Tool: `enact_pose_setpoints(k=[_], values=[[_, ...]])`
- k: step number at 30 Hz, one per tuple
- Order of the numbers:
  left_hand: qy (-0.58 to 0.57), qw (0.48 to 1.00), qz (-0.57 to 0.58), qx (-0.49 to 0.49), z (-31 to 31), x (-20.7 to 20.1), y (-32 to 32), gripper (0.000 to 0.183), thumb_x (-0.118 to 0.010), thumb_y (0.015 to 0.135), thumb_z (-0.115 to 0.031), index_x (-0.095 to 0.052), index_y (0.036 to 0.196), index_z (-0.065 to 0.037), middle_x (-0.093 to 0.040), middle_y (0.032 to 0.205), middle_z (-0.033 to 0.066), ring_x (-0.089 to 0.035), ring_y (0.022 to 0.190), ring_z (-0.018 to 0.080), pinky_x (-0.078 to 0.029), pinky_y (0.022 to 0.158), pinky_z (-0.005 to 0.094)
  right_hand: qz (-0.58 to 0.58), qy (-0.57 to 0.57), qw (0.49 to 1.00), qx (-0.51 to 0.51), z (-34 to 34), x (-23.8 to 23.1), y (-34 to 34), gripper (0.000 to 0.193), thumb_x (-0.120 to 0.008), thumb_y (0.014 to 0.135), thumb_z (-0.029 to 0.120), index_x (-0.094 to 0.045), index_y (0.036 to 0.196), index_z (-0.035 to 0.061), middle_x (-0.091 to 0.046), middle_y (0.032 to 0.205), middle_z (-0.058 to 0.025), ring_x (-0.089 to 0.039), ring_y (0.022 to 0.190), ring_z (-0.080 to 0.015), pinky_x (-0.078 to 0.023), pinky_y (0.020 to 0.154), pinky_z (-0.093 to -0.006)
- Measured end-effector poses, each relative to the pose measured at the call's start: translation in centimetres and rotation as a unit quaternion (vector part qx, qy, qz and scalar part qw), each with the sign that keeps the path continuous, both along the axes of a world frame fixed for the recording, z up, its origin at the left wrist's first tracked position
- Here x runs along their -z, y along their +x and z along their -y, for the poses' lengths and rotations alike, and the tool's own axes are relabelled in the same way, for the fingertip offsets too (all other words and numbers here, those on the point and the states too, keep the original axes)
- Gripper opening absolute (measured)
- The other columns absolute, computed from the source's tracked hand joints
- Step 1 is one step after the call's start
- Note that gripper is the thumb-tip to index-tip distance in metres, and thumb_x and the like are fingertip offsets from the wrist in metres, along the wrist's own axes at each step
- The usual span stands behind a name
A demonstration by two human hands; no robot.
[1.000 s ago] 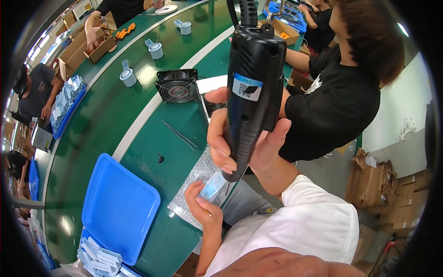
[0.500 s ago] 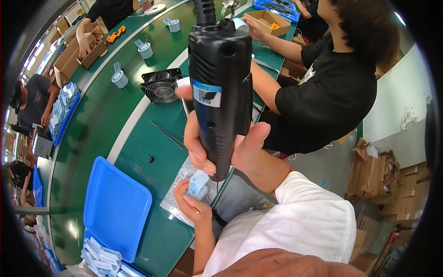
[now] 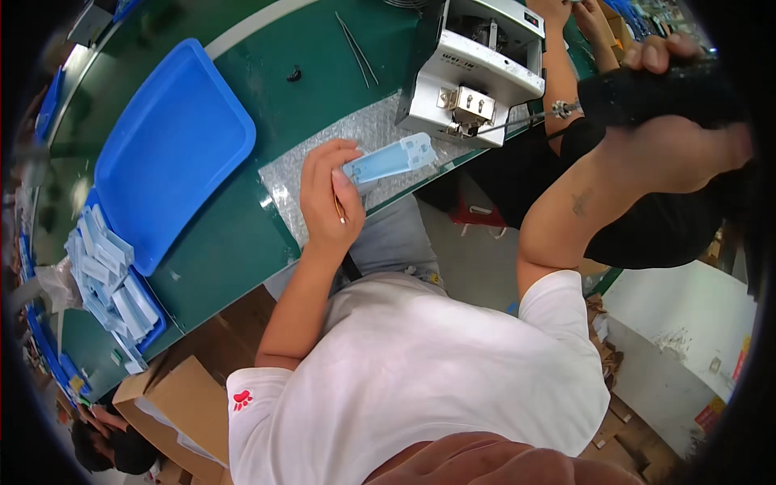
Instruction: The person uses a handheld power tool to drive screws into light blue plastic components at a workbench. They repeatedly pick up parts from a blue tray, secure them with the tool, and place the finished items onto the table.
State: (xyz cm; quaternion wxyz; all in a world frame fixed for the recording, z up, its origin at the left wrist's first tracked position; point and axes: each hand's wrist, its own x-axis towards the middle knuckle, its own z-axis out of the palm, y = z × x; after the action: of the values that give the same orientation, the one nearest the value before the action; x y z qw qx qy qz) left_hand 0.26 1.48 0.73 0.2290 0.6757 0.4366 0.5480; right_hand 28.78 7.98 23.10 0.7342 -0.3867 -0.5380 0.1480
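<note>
My left hand (image 3: 327,198) is closed around one end of a long, light blue plastic housing (image 3: 392,162). The housing's open channel faces up, and it sits above a sheet of bubble wrap (image 3: 283,174). A thin copper-coloured piece (image 3: 339,212) shows beside the left thumb. At the upper right, my right hand (image 3: 675,141) grips a black electric screwdriver (image 3: 622,99) lying sideways. Its long bit (image 3: 521,123) points left toward the metal block (image 3: 473,107) on the front of a silver screw feeder (image 3: 432,97). Whether the tip touches the block, I cannot tell.
A blue tray (image 3: 174,145) lies on the green table, left of my hand. Tweezers (image 3: 356,48) and a small black piece (image 3: 294,74) lie behind. More light blue housings (image 3: 105,263) fill a tray at far left. A co-worker in black (image 3: 647,222) sits close on the right.
The screwdriver has moved right, from upright in mid-view to sideways by the screw feeder. My left hand still holds the housing. The view has shifted, bringing the screw feeder into sight.
</note>
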Motion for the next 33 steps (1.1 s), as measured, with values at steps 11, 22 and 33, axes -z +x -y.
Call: enact_pose_setpoints(k=[11,22,33], values=[[0.008,1.000,0.019,-0.001,-0.1,0.5,0.2,0.022,-0.045,0.099,-0.005,-0.065,0.105,0.001,-0.067,0.111,0.0203,-0.066,0.099,0.0348,-0.051,0.089,0.0421,-0.020,-0.002,0.998,-0.060,-0.8,3.3,-0.2,0.099,-0.046,0.084,0.088,-0.050,0.114,-0.0063,-0.061,0.092,-0.0233,-0.059,0.069,-0.0293,-0.050,0.062,-0.0422],[0.016,1.000,-0.016,-0.001,0.0,0.5,-0.3,0.026,-0.040,0.104,-0.009,-0.063,0.106,0.002,-0.066,0.112,0.0202,-0.066,0.101,0.0334,-0.051,0.091,0.0396,-0.194,0.037,0.920,-0.338,2.6,3.9,-4.4,0.076,-0.069,0.078,0.073,-0.051,0.108,0.0058,-0.055,0.100,-0.0094,-0.057,0.073,-0.0128,-0.045,0.063,-0.0292],[0.015,1.000,-0.017,-0.004,-0.2,0.5,-0.2,0.025,-0.040,0.104,-0.009,-0.063,0.105,0.001,-0.067,0.110,0.0199,-0.066,0.097,0.0327,-0.052,0.086,0.0395,-0.161,0.070,0.928,-0.329,2.0,6.4,-6.6,0.077,-0.066,0.080,0.075,-0.053,0.113,0.0066,-0.055,0.099,-0.0086,-0.056,0.073,-0.0134,-0.044,0.063,-0.0291]])
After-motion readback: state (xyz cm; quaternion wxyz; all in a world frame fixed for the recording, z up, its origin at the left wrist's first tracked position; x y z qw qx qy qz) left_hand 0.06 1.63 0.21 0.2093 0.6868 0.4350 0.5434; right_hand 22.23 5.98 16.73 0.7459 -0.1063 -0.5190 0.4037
